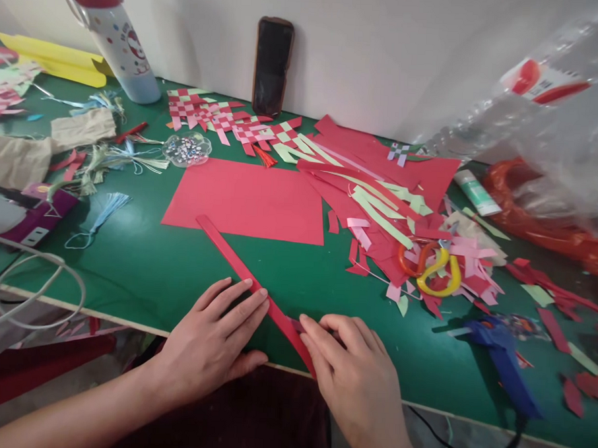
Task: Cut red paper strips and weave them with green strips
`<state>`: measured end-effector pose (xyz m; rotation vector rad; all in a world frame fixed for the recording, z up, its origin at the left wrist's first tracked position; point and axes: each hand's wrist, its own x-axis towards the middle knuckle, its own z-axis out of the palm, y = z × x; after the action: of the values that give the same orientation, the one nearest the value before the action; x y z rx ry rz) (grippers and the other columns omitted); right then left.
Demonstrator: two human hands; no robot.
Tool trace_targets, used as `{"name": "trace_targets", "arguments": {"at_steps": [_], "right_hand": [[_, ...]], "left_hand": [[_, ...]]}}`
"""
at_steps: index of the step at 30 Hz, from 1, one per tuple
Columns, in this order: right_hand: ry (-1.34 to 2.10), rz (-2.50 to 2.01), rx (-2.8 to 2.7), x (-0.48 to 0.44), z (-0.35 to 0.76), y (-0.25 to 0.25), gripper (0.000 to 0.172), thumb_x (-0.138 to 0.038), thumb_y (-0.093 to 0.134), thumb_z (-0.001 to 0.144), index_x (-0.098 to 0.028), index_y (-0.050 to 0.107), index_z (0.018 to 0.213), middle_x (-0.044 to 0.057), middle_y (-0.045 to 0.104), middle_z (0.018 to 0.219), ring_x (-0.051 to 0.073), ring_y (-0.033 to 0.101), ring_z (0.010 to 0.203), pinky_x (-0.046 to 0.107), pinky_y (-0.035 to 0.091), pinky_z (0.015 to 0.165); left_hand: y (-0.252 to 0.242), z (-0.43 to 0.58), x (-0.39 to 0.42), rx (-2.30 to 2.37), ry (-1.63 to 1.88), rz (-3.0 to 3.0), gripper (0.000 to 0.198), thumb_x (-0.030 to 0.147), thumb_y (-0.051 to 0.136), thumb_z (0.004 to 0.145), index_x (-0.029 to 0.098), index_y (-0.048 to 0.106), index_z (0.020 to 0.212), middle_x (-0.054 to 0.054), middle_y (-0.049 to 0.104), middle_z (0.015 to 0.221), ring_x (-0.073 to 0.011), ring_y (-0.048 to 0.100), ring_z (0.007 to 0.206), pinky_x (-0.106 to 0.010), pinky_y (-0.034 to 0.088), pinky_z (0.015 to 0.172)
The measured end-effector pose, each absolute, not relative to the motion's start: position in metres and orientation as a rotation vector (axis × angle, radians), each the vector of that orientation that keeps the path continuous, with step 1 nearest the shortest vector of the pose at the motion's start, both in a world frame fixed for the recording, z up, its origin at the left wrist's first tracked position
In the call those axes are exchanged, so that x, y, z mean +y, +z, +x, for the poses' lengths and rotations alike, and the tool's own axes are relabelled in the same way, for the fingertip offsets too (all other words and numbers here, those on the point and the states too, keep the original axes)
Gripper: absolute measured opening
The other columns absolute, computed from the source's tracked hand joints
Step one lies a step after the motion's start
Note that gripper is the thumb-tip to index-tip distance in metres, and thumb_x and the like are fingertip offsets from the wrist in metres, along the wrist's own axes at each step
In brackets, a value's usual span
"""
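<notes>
A narrow red paper strip [228,249] lies slantwise near the table's front edge, its far end over a red paper sheet [250,199]. My left hand [209,342] rests on the strip's middle, fingers stretched out and fingertips pressing it down. Beside the strip's near end is my right hand [355,368], thumb and fingers pinched together. A small thin, dark purplish piece [296,325] pokes out of that pinch against the strip; its kind cannot be made out. The strip's near end goes out of sight under my right hand.
Scissors [440,273] lie on paper scraps at right, with a blue glue gun [504,362] nearer me. A glue stick [479,192], woven paper pieces [224,118], a dish of beads [186,148], a phone [272,64] and a bottle [121,41] stand or lie farther back.
</notes>
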<state>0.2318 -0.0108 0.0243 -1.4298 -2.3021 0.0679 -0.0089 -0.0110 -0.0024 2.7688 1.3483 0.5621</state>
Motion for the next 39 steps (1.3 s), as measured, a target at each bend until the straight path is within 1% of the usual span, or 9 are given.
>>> {"name": "trace_targets", "arguments": {"at_steps": [9,13,16,19,23,29,33,35,39], "right_hand": [[0.080,-1.455,-2.285,-0.008,0.237,0.022,0.021,-0.025,0.057,0.097,-0.026,0.075,0.108,0.004,0.067,0.084,0.017,0.057,0.080,0.032,0.037,0.074],[0.120,-1.427,-2.304,-0.013,0.240,0.025,0.021,-0.024,0.055,0.098,-0.027,0.075,0.106,0.003,0.067,0.085,0.016,0.058,0.081,0.032,0.036,0.074],[0.113,-1.439,-2.296,-0.018,0.241,0.026,0.022,-0.025,0.054,0.098,-0.026,0.074,0.106,0.003,0.067,0.085,0.016,0.058,0.080,0.032,0.036,0.074],[0.090,-1.452,-2.295,-0.022,0.238,0.026,0.022,-0.027,0.054,0.099,-0.026,0.074,0.107,0.003,0.067,0.085,0.016,0.058,0.079,0.033,0.036,0.074],[0.067,-1.430,-2.290,-0.022,0.233,0.025,0.022,-0.025,0.053,0.099,-0.025,0.074,0.107,0.003,0.067,0.083,0.016,0.058,0.077,0.032,0.036,0.072],[0.013,-1.468,-2.272,-0.022,0.236,0.023,0.022,-0.025,0.054,0.098,-0.025,0.075,0.106,0.004,0.067,0.083,0.017,0.057,0.077,0.032,0.038,0.072],[0.060,-1.461,-2.291,-0.022,0.239,0.023,0.022,-0.024,0.055,0.097,-0.025,0.074,0.108,0.004,0.067,0.084,0.017,0.058,0.079,0.032,0.039,0.073],[0.082,-1.448,-2.302,-0.021,0.237,0.024,0.022,-0.025,0.054,0.098,-0.025,0.074,0.108,0.004,0.067,0.084,0.017,0.058,0.079,0.032,0.039,0.073],[0.088,-1.437,-2.299,-0.020,0.233,0.025,0.023,-0.024,0.054,0.098,-0.025,0.075,0.106,0.004,0.067,0.083,0.017,0.058,0.078,0.032,0.040,0.073]], "left_hand": [[0.001,-0.009,-0.010,1.339,0.561,2.764,0.051,0.050,0.055,0.096,0.017,0.059,0.134,-0.005,0.062,0.137,-0.0254,0.050,0.130,-0.044,0.022,0.123],[0.002,-0.009,-0.012,1.303,0.543,2.762,0.044,0.048,0.057,0.095,0.024,0.061,0.132,-0.002,0.061,0.138,-0.0268,0.048,0.133,-0.047,0.019,0.123],[0.002,-0.009,-0.013,1.344,0.553,2.745,0.042,0.049,0.059,0.094,0.028,0.063,0.129,-0.004,0.057,0.143,-0.0304,0.044,0.137,-0.051,0.023,0.120],[0.000,-0.009,-0.013,1.367,0.548,2.765,0.049,0.050,0.056,0.094,0.023,0.059,0.135,-0.008,0.056,0.144,-0.0299,0.046,0.136,-0.049,0.026,0.120],[0.000,-0.007,-0.011,1.370,0.561,2.801,0.055,0.051,0.052,0.096,0.014,0.058,0.136,-0.008,0.059,0.141,-0.0289,0.049,0.134,-0.045,0.022,0.122],[0.001,-0.008,-0.010,1.368,0.589,2.793,0.055,0.053,0.053,0.095,0.014,0.060,0.133,-0.008,0.061,0.139,-0.0293,0.049,0.133,-0.045,0.021,0.122],[0.000,-0.008,-0.011,1.366,0.579,2.781,0.055,0.053,0.053,0.095,0.014,0.059,0.134,-0.006,0.060,0.140,-0.0292,0.049,0.133,-0.044,0.018,0.123],[0.001,-0.007,-0.010,1.369,0.559,2.781,0.054,0.053,0.053,0.095,0.016,0.059,0.135,-0.006,0.059,0.141,-0.0291,0.048,0.133,-0.045,0.019,0.123],[0.003,-0.007,-0.010,1.364,0.528,2.778,0.047,0.052,0.055,0.095,0.025,0.061,0.133,-0.004,0.059,0.140,-0.0295,0.049,0.133,-0.048,0.024,0.120]]}}
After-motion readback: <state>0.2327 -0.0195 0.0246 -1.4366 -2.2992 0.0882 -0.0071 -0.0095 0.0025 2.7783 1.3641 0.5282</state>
